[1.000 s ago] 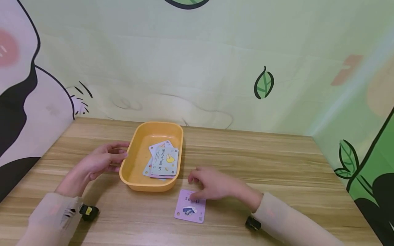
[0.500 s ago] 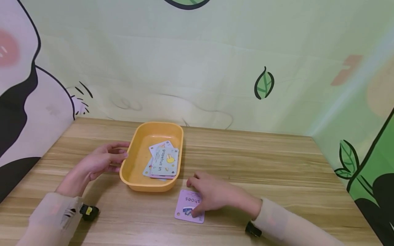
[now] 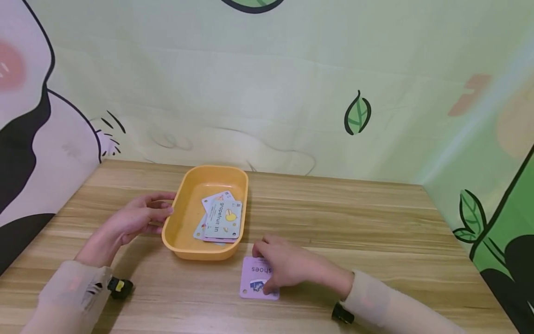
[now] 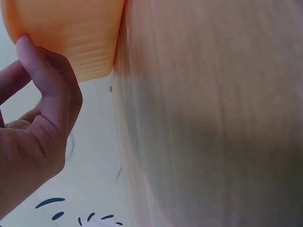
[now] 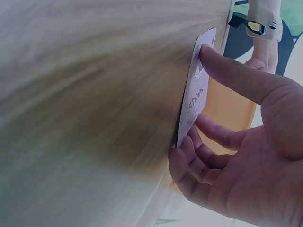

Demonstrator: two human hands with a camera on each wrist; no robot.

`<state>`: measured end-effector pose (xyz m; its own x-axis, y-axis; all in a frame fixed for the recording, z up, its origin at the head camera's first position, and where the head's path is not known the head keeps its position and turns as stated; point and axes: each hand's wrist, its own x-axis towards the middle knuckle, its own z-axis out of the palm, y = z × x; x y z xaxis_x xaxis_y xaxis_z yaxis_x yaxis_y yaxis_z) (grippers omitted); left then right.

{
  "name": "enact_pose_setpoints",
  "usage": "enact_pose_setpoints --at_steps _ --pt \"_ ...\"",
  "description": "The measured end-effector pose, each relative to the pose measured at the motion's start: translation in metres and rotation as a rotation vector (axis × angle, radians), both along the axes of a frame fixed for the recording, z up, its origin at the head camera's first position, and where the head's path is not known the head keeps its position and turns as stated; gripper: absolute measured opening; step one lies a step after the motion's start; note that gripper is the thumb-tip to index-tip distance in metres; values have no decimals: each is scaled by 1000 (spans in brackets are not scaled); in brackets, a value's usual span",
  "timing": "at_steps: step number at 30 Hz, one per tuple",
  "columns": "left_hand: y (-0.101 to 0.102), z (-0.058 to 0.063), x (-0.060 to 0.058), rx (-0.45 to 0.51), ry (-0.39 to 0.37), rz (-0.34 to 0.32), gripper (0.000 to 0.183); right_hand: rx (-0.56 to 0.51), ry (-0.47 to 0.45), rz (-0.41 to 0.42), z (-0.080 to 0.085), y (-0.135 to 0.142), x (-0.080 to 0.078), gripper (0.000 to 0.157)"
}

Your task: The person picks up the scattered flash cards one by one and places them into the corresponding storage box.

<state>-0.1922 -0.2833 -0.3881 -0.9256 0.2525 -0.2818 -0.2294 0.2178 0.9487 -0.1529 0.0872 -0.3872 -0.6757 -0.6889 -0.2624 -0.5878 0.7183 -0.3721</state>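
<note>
My right hand (image 3: 288, 262) holds a purple picture card (image 3: 252, 273) that reads "shoes", low over the wooden table. Its thumb lies on the picture side and its fingers are at the opposite edge; in the right wrist view the card (image 5: 194, 90) tilts, with a dark shadow beneath it. My left hand (image 3: 135, 218) touches the left side of a yellow-orange tray (image 3: 179, 218) with relaxed fingers. In the left wrist view a fingertip meets the outer wall of the tray (image 4: 71, 28). Several cards lie overlapped inside, a "grapefruit" card (image 3: 225, 218) on top.
The wooden table (image 3: 333, 208) runs back to a cloth backdrop (image 3: 292, 93) printed with cartoon shapes and leaves. Black wrist cameras sit on the left sleeve (image 3: 66, 297) and the right sleeve (image 3: 388, 301).
My right hand has come down and toward me over the shoes card, thumb shifting onto its picture. The card has turned slightly and moved a little right. The left hand and tray stay put.
</note>
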Motion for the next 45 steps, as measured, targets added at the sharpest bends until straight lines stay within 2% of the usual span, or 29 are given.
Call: enact_pose_setpoints --at_steps 7,14,23,28,37,45 --pt "2 2 -1 -42 4 6 62 -92 -71 -32 -1 1 -5 46" --pt "5 7 -1 -121 30 -3 62 -165 -99 -32 -1 7 -10 36" --pt "12 14 2 -179 84 -11 59 -216 -173 12 1 19 -20 48" --pt "14 14 2 -198 116 -21 59 -272 -250 -3 4 25 -25 49" --pt "13 14 2 -225 100 -19 57 -386 -388 -5 4 37 -38 43" --pt "13 14 1 -226 94 -18 58 -449 -519 -65 10 46 -46 43"
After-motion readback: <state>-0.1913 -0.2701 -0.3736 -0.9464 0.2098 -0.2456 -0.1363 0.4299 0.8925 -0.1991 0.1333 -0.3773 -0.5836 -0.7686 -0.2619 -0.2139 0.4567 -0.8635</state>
